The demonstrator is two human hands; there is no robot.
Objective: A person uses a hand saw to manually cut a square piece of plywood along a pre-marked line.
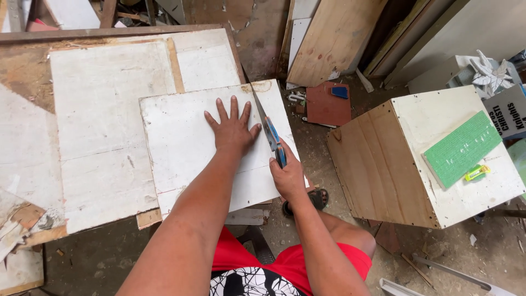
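Left hand (pixel 233 129) lies flat, palm down, on a white-painted board (pixel 186 148), fingers (pixel 222 109) spread wide and extended toward 12 o'clock, grasping nothing, only pressing. Right hand (pixel 287 175) is clenched around the blue-and-orange handle of a handsaw (pixel 268 129); its blade runs from the handle toward 11 o'clock along the board's right-hand part, close to the left thumb, tip near the far edge. The board sits at frame centre, on a larger white-painted surface (pixel 104 120), its near right corner overhanging the surface edge above the person's red shorts (pixel 296 263). At 3 o'clock stands a box-shaped plywood cabinet (pixel 378 164) with a white top; a green rectangular slab (pixel 463 148) lies on that top, and a small yellow-green object (pixel 478 172) sits just beside it at its 5 o'clock. At 2 o'clock, a grey sign panel with dark lettering (pixel 507 112) leans near white star-shaped pieces (pixel 490 74). At 12 o'clock, a red-brown tile (pixel 327 104) with a small blue block (pixel 339 92) rests on the floor. Floor between board and cabinet is a narrow gap, with a sandalled foot (pixel 318 198) in it.
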